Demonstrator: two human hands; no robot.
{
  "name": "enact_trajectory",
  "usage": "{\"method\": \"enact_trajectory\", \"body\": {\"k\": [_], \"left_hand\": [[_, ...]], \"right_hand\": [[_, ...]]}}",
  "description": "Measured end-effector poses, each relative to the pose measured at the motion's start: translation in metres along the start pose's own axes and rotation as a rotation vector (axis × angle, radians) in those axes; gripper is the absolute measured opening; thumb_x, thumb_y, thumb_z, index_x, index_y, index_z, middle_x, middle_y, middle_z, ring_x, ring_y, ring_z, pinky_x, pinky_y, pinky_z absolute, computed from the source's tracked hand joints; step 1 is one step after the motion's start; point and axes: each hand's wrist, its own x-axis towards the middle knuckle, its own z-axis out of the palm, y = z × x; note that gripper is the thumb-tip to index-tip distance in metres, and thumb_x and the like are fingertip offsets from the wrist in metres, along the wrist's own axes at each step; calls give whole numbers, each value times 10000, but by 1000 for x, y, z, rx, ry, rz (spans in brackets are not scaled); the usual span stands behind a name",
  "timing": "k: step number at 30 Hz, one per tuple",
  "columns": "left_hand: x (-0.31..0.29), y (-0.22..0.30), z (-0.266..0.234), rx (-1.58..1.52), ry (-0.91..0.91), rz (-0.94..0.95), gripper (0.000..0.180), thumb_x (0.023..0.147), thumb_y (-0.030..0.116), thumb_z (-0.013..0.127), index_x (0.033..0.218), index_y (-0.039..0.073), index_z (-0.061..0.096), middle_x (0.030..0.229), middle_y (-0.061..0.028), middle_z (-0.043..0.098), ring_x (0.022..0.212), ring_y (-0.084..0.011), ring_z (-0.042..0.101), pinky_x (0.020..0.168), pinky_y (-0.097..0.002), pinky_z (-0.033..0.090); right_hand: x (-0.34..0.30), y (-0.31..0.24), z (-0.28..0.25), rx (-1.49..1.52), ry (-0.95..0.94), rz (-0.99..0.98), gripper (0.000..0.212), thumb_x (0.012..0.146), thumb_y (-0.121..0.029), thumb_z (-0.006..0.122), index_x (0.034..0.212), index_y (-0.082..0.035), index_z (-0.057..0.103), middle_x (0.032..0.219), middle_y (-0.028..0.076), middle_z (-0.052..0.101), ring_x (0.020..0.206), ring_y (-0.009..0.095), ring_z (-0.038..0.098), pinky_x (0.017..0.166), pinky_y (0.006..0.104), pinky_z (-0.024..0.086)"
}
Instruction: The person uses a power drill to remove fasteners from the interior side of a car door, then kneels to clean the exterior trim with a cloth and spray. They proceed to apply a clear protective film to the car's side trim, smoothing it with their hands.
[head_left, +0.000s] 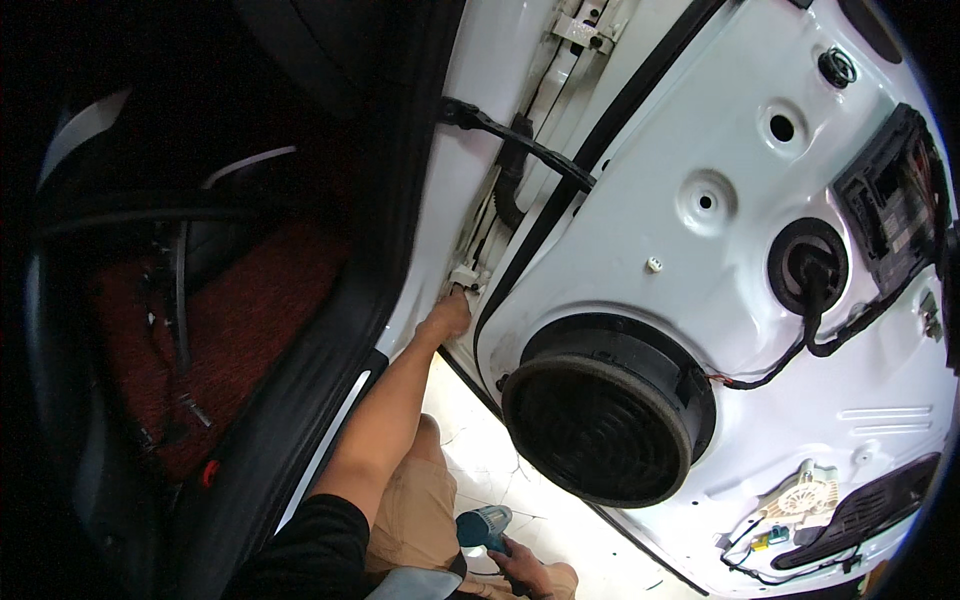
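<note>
Black cloth of a sleeve lies closest, at the lower edge, with beige shorts beside it. From the sleeve the left forearm slants up to the narrow gap between a car body and its open white door. At its end, the left hand is at the lower hinge, its fingertips beside or against that white metal piece; the fingers are bent forward and partly hidden, so I cannot tell whether this grip is pinching anything.

Low in the view, the right hand has its grip wrapped around a teal and grey power tool, held near the shorts and well below the hinge, above a pale tiled floor.

Above the left hand, a dark corrugated sleeve for wiring runs in the gap, and a black check arm spans from body to door higher up. On the door's bare inner metal sits a large round black speaker, just right of the left hand. A dark module with wires is fixed near the far edge, and a cream motor sits lower down. Left of the forearm, a black door seal borders the dark cabin, where red carpet shows.
</note>
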Motion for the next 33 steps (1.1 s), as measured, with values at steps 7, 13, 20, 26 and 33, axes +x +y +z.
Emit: {"method": "enact_trajectory", "body": {"k": [7, 13, 20, 26, 33], "left_hand": [[-52, -48, 42, 9, 95, 79, 572, 791, 7, 508, 1290, -135, 268, 938, -349, 618, 868, -462, 640, 927, -514, 447], [-24, 5, 4, 47, 120, 144, 651, 768, 24, 534, 1319, -138, 227, 1009, -400, 571, 1004, -503, 584, 953, -491, 432], [13, -10, 4, 90, -124, -27, 483, 805, 14, 470, 1261, -88, 348, 1140, -354, 557, 1111, -451, 551, 972, -464, 434], [6, -1, 14, 69, -100, -5, 481, 790, -2, 496, 1235, -100, 343, 1116, -363, 557, 1097, -450, 558, 963, -468, 439], [-9, -10, 44, -148, 13, 60, 538, 836, 27, 505, 1324, -76, 303, 1168, -328, 542, 1120, -443, 534, 978, -465, 417]], "right_hand": [[6, 2, -1, -14, -63, 16, 535, 891, -329, 628, 1295, -7, 486, 681, 34, 555, 575, 125, 523, 520, 290, 445], [-4, 9, 0, 24, -45, 53, 570, 877, -341, 650, 1290, 13, 479, 701, 51, 580, 603, 140, 546, 541, 292, 451], [-12, -7, 6, 7, -28, 55, 469, 885, -334, 633, 1209, -11, 532, 713, 63, 591, 621, 148, 558, 572, 301, 464], [-3, 15, 2, -7, -29, 46, 425, 884, -331, 627, 1133, 3, 544, 732, 71, 595, 631, 148, 557, 590, 308, 468], [-2, 21, -3, -12, 14, 26, 426, 886, -329, 625, 1137, 5, 543, 734, 63, 592, 628, 147, 555, 579, 305, 462]]}}
